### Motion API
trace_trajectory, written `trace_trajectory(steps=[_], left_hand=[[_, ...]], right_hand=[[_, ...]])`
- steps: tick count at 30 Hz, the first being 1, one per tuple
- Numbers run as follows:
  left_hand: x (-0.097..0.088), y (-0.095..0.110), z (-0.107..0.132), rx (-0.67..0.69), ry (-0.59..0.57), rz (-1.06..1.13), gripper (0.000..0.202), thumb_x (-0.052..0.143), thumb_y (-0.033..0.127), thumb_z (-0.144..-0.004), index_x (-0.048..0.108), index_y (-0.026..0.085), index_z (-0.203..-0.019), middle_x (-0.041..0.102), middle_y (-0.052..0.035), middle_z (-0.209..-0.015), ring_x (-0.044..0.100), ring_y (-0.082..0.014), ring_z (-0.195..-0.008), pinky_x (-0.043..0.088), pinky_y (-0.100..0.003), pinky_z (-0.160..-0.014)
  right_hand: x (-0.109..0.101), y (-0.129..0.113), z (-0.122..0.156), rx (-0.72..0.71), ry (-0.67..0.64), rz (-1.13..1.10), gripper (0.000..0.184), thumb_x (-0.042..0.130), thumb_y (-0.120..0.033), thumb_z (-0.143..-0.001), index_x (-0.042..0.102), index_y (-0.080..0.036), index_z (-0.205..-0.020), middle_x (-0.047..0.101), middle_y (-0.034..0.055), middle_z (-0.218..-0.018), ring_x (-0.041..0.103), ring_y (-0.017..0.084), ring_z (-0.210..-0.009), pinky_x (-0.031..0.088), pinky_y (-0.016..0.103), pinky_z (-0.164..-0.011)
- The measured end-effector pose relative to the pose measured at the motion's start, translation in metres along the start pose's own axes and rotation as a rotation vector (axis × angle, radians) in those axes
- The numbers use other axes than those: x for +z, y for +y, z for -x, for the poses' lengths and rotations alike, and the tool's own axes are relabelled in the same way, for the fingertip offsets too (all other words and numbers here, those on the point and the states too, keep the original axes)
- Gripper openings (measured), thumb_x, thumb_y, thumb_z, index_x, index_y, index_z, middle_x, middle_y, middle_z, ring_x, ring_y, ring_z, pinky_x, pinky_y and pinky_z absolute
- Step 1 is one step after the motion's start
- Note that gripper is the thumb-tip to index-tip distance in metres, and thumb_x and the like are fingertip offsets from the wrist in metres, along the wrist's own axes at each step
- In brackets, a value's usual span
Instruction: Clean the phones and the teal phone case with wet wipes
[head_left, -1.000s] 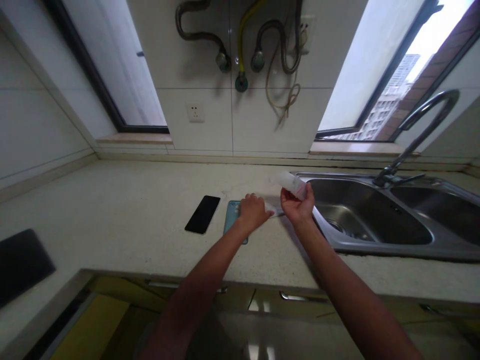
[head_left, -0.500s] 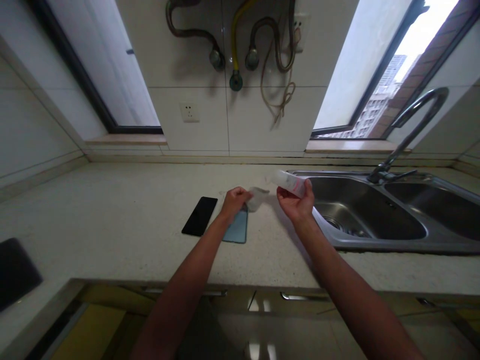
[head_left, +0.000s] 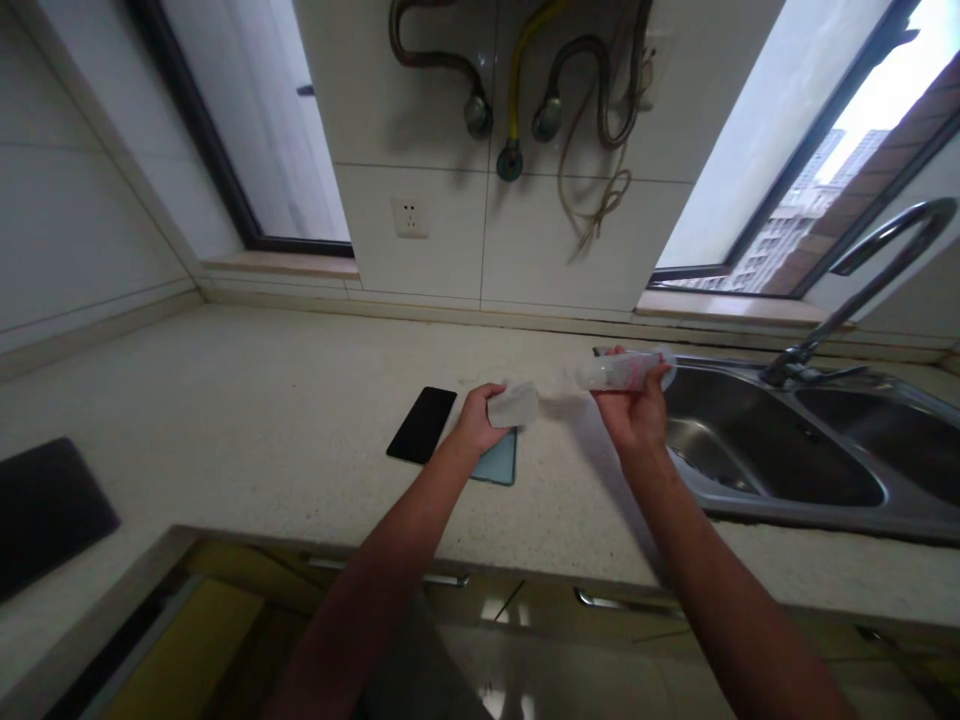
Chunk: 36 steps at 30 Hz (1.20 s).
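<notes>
My left hand (head_left: pixel 474 422) is closed around a crumpled white cloth (head_left: pixel 513 405), lifted just above the counter. My right hand (head_left: pixel 634 415) grips a small clear bottle (head_left: pixel 615 372) with a pink label, tipped sideways so its nozzle points left toward the cloth. A black phone (head_left: pixel 422 424) lies flat on the speckled countertop (head_left: pixel 247 400) to the left. A teal phone case (head_left: pixel 498 465) lies beside it, partly under my left hand.
A steel double sink (head_left: pixel 787 455) with a curved tap (head_left: pixel 870 285) sits at the right. Hoses (head_left: pixel 517 90) and a wall socket (head_left: pixel 409 216) hang on the tiled back wall. A dark flat slab (head_left: pixel 45 505) lies at the far left. Drawer fronts (head_left: pixel 450 600) run below the counter edge.
My left hand picked the white cloth up from the counter and holds it raised. My right hand tipped the bottle from slanted to sideways, nozzle toward the cloth.
</notes>
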<state>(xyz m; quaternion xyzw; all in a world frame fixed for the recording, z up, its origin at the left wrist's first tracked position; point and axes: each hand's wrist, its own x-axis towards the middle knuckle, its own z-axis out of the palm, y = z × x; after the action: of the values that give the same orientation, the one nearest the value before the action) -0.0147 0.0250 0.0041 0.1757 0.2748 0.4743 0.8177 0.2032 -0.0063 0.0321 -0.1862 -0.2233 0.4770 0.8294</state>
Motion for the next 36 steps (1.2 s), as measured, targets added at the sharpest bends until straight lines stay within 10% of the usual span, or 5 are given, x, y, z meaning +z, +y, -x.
trace_trajectory(steps=[11,36], left_hand=[[0.016,-0.008,0.015,-0.144,-0.137,-0.103,0.029,0.047,0.034,-0.094,0.067,0.013,-0.088,0.070,-0.0106,-0.073,0.071,-0.0250,-0.077,0.054,-0.040,-0.082],[0.018,-0.001,0.021,-0.093,-0.178,-0.113,0.047,0.041,0.047,-0.098,0.066,0.008,-0.104,0.073,-0.0177,-0.086,0.071,-0.0263,-0.080,0.054,-0.036,-0.078]], right_hand=[[0.023,0.030,0.046,-0.161,-0.274,0.648,0.040,0.094,-0.025,-0.059,0.072,-0.019,-0.092,0.077,0.0051,-0.096,0.073,0.020,-0.085,0.061,0.036,-0.086],[0.022,0.039,0.062,-0.013,-0.458,0.647,0.044,0.093,-0.018,-0.057,0.072,-0.020,-0.095,0.077,0.0017,-0.093,0.071,0.015,-0.082,0.060,0.026,-0.079]])
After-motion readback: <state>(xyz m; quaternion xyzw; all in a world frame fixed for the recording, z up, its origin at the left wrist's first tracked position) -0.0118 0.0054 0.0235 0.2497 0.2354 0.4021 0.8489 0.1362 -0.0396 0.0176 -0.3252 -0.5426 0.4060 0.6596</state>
